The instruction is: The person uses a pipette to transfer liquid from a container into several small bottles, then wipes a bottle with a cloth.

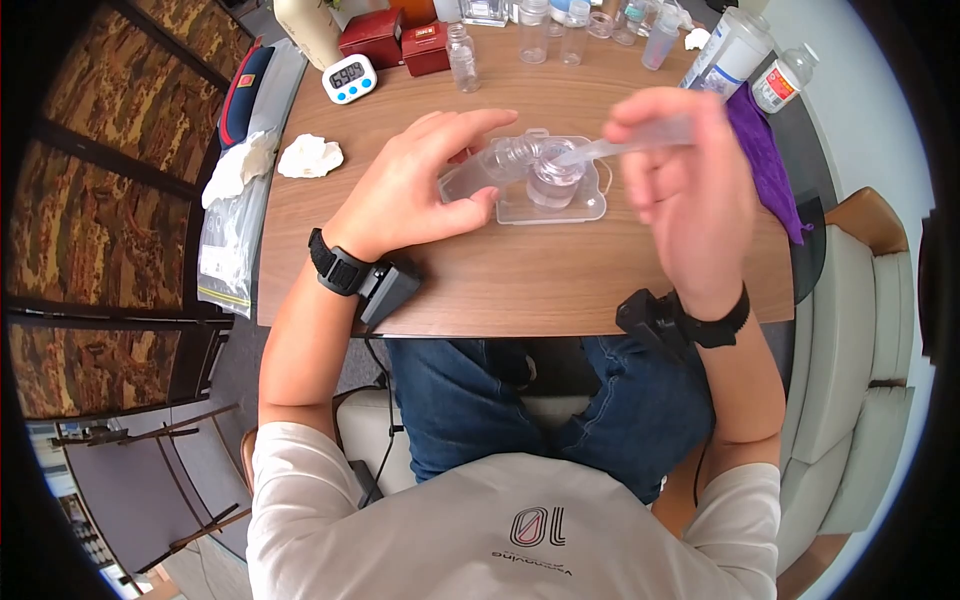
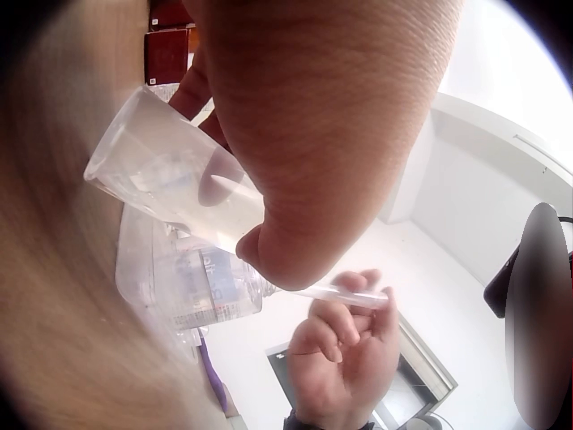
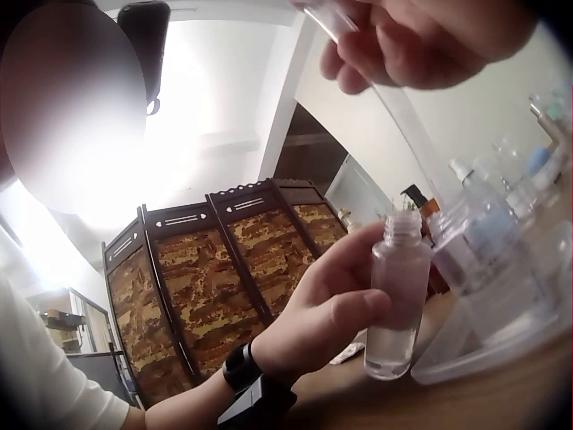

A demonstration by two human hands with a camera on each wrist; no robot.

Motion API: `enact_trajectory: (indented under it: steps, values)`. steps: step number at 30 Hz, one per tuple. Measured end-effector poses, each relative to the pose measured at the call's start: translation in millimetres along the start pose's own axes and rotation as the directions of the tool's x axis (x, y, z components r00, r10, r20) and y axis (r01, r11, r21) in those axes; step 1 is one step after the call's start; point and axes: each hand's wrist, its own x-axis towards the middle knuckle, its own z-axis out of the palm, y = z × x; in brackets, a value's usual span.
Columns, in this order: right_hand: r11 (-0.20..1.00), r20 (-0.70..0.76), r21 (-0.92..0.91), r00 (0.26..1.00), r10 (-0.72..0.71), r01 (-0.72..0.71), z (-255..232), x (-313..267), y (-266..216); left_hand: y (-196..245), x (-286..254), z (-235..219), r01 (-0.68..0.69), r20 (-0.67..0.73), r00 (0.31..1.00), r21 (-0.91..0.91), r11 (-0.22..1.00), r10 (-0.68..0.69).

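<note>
My left hand [image 1: 415, 190] holds a small clear bottle [image 1: 468, 178] with a threaded, uncapped neck. Its thumb and fingers lie on either side of the body, and clear liquid shows inside in the right wrist view. Beside it, a wider clear bottle [image 1: 553, 187] with liquid stands uncapped in a shallow transparent plastic tray [image 1: 585, 212]. Raised to the right, my right hand [image 1: 695, 195] pinches a translucent plastic pipette [image 1: 640, 140] by its upper end. The pipette slants down left, its lower end at the wider bottle's mouth.
A digital timer [image 1: 349, 79], red boxes [image 1: 376, 38] and an empty-looking clear bottle [image 1: 462, 58] stand toward the back. Several more bottles line the far edge. Crumpled tissue [image 1: 310, 156] lies at left; a purple cloth [image 1: 762, 160] and a labelled bottle [image 1: 784, 80] are at right.
</note>
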Motion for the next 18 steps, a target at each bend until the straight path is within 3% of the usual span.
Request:
enact_trajectory:
  steps: [1,3,18]
  values:
    - [1.0,-0.002,-0.001,1.0,-0.001,0.001,6.2,1.4,3.5,0.3,0.2,-0.3,0.006,0.003,1.0,0.0,1.0,-0.006]
    - [0.974,0.005,0.025,0.975,0.224,-0.224,15.0,3.8,13.8,1.7,0.4,-0.9,0.008,0.004,1.0,-0.004,1.0,-0.008]
    - [0.973,0.08,0.059,0.972,0.22,-0.224,10.1,5.2,16.9,2.0,-0.3,0.2,-0.003,-0.016,1.0,-0.021,1.0,0.002]
